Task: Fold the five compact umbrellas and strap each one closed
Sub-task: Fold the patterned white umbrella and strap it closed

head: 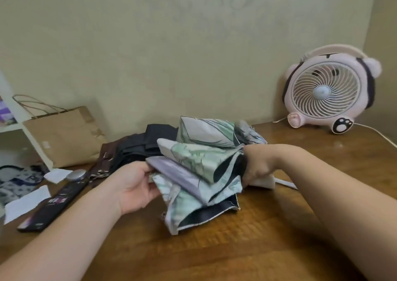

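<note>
Left hand (133, 186) pinches the loose tips of the canopy pleats between thumb and curled fingers. The right hand (255, 166) closes round the gathered end of the green-printed umbrella (199, 164), just above its white handle (265, 182). The umbrella rests on the middle of the desk (236, 248), half gathered, with its pleats fanned out and unevenly stacked.

To do this step well, I judge that each pleat should be pulled flat and laid the same way round the shaft. The right hand should steady and turn the shaft, so the bundle comes out slim enough for the strap to reach.

The strap itself is nowhere to be seen. The shaft and most of the right fingers are hidden behind fabric, so I cannot tell whether the shaft is fully collapsed.

Behind, toward the far edge, a dark heap of umbrellas (146, 145) touches a brown umbrella (105, 158); how many lie there cannot be counted. Near the left edge lies a black rolled umbrella (53, 203), its strap too blurred to confirm. A pink fan (328, 89) stands at the far right corner.
</note>
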`<state>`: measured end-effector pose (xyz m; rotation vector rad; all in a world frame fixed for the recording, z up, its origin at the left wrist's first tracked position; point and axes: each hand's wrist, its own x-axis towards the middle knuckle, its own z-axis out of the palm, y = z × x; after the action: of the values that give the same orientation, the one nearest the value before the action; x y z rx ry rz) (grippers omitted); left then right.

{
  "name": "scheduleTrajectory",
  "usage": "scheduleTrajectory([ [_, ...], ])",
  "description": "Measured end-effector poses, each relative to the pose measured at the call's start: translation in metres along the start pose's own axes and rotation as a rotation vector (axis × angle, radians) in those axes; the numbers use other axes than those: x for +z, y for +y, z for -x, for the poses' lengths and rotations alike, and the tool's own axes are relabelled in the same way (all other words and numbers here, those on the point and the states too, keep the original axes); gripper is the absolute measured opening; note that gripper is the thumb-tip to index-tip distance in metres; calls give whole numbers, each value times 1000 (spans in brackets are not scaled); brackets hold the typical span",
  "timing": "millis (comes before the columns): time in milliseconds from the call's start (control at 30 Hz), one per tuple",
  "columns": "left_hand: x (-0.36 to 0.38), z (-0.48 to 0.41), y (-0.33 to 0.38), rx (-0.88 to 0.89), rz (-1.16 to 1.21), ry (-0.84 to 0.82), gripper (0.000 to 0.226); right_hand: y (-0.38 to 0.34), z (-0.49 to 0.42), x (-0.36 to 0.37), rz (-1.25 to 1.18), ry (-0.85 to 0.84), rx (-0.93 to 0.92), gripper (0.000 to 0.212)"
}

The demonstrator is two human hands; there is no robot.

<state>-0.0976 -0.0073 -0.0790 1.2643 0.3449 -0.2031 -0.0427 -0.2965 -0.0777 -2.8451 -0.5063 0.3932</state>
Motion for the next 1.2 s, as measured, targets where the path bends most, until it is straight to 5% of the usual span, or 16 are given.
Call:
scheduleTrajectory([
  [200, 4, 29, -12, 82, 276, -226, 31, 23, 22, 0, -257, -22, -65, 32],
  [367, 2, 60, -36, -176, -93, -531, 43, 27, 17, 23, -440, 260, -40, 51],
  [467, -3, 72, -29, -169, -74, -679, 61, 26, 14, 33, -451, 283, -29, 53],
  [533, -6, 82, -15, -64, -107, -607, 66, 28, 17, 36, -436, 236, -13, 53],
  [667, -35, 97, -16, 233, -686, -96, 78, 31, 24, 31, -385, 355, -5, 73],
  [867, -62, 131, -41, 55, -1121, -166, 48, 16, 34, 27, -294, 190, -110, 57],
  [1000, -84, 158, -34, -169, -1297, -249, 85, 6, 32, 27, -253, 231, -77, 22],
  [1100, -47, 133, -6, 228, -1674, -194, 53, 4, 24, 33, -234, 482, -33, 13],
  [1200, -21, 96, 3, 709, -1737, -65, 41, 1, 22, 37, -203, 582, -25, 7],
])
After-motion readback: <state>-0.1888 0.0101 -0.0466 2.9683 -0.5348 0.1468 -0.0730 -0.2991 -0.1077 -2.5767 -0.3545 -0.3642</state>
